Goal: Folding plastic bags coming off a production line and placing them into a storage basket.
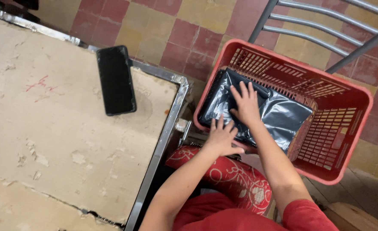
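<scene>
Both hands press a black plastic-wrapped package (278, 113) flat inside the red crate (347, 141); it seems to be at the settling-in stage; any next move would call for a firm hold on slippery film; the left hand (221, 137) and right hand (245, 105) lie spread, fingers splayed, gripping nothing.

Single head view, looking steeply down, close over table edge (163, 141), crate (360, 124)

Glossy black plastic bag (278, 115), red plastic crate (351, 128), worn matt tabletop (60, 141) w/ metal edging
</scene>
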